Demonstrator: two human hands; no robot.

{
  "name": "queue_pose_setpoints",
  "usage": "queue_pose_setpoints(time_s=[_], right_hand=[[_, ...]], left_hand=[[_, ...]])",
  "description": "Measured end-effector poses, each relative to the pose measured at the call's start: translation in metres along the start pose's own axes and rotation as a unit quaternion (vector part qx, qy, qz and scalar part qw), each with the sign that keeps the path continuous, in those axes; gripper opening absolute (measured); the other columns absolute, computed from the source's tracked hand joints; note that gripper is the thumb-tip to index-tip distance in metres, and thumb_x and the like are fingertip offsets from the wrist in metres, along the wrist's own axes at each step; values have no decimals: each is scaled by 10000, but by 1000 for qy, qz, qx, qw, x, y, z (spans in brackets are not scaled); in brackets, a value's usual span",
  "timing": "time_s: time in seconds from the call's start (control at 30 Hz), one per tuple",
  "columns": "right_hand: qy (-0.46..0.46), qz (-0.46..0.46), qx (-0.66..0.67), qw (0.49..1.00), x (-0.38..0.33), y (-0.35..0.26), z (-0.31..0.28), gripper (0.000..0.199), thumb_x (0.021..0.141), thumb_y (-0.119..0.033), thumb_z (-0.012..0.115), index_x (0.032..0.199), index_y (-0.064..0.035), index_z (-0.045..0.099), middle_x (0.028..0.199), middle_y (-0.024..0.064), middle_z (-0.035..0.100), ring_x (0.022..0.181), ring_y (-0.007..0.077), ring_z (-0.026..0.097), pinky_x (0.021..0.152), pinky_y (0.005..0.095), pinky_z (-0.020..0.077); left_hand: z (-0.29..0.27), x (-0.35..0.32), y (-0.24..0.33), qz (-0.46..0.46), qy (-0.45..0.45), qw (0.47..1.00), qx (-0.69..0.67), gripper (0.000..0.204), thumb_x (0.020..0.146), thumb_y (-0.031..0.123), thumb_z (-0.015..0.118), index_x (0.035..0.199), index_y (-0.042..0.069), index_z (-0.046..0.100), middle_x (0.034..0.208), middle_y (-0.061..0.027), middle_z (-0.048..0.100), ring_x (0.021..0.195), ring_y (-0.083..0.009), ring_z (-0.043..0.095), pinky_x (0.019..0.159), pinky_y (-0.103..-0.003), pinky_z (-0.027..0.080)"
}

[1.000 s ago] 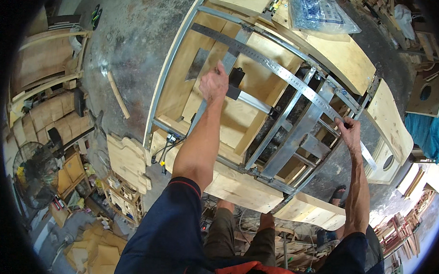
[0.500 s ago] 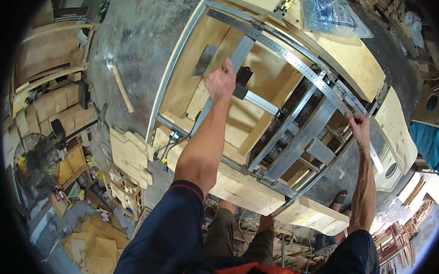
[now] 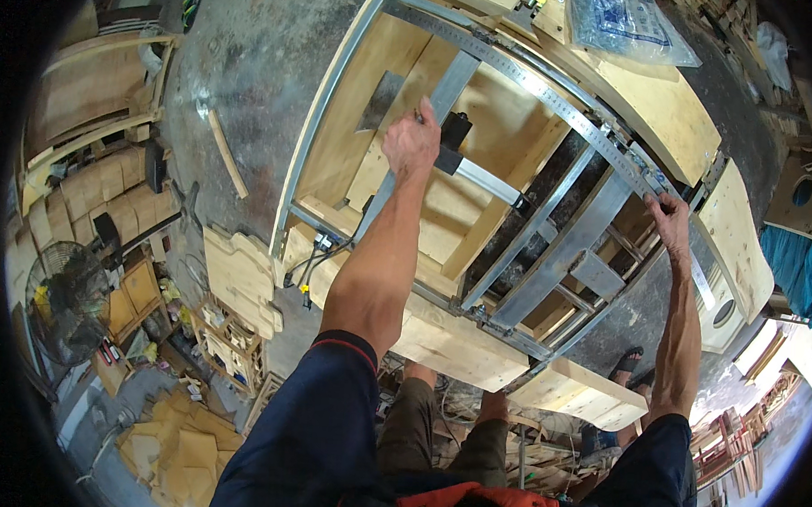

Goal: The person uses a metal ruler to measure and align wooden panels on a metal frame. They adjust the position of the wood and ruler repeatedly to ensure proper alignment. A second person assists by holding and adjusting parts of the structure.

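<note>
A long steel ruler [image 3: 554,100] lies slantwise across the far side of a metal frame [image 3: 333,83] set in a wooden body. My right hand [image 3: 669,220] pinches it toward its right end, which sticks out past the hand. Over the left part of the frame, my left hand [image 3: 412,142] is closed round a flat metal crossbar [image 3: 455,84]; its thumb points up and its palm side is hidden. Right beside that hand sits a black motor housing [image 3: 454,134] with a silver actuator tube [image 3: 489,183]. A wide metal plate [image 3: 562,252] crosses the frame between my hands.
Curved wooden panels [image 3: 461,354] edge the frame. A clear plastic bag [image 3: 628,29] lies on the far panel. Black cables [image 3: 314,264] hang at the near left corner. A fan [image 3: 69,300] and wood scraps stand at left. Someone's sandalled foot [image 3: 628,361] shows at lower right.
The ruler and my right hand have shifted slightly away from me, bringing the ruler nearer the frame's far rail. My left hand keeps its hold on the crossbar. The view has moved a little.
</note>
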State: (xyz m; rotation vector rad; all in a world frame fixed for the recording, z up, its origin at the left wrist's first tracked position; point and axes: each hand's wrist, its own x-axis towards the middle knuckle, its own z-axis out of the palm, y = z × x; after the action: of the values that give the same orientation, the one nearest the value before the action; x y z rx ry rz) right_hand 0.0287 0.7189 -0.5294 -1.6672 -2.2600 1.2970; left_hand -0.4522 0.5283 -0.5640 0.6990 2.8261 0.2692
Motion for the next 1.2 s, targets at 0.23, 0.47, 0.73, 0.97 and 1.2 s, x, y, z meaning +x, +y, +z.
queue_pose_setpoints(time_s=[0.23, 0.47, 0.73, 0.97, 1.2], right_hand=[[-45, 66, -91, 993, 12, -17, -7, 565, 901, -484, 742, 767, 58, 654, 610, 72, 453, 621, 161, 422, 574, 394, 394], [-51, 147, -74, 985, 20, -34, -32, 661, 846, -623, 797, 826, 37, 748, 611, 69, 586, 577, 180, 586, 522, 363, 467], [-59, 141, -57, 987, 40, -56, -18, 641, 861, -598, 802, 949, 34, 754, 641, 50, 612, 531, 151, 575, 468, 322, 442], [-28, 147, -59, 987, 13, -23, -63, 529, 889, -477, 810, 722, 6, 675, 607, -1, 518, 576, 111, 481, 527, 335, 386], [-41, 122, -64, 990, 32, -39, -52, 524, 887, -459, 820, 769, 38, 701, 673, 22, 590, 649, 136, 520, 598, 356, 429]], left_hand=[[7, -1, -11, 5, 12, 1000, -10, 713, 1048, 591, 383, 976, 21, 805, 951, -260, 754, 943, -447, 735, 822, -543, 583], [-8, -9, 13, -31, -42, 998, -20, 668, 1049, 586, 387, 1145, 54, 779, 1078, -261, 748, 1027, -463, 708, 908, -559, 562], [-16, -5, -2, -27, -1, 1000, 3, 707, 1050, 605, 371, 1081, 36, 789, 1040, -258, 753, 1005, -458, 712, 891, -572, 559], [8, -1, 1, 16, 46, 998, 29, 665, 1037, 568, 446, 917, 24, 808, 860, -259, 749, 825, -468, 734, 792, -550, 593], [0, -5, -3, 12, 37, 999, 12, 652, 1039, 541, 466, 883, 6, 804, 840, -279, 737, 818, -465, 735, 790, -548, 593]])
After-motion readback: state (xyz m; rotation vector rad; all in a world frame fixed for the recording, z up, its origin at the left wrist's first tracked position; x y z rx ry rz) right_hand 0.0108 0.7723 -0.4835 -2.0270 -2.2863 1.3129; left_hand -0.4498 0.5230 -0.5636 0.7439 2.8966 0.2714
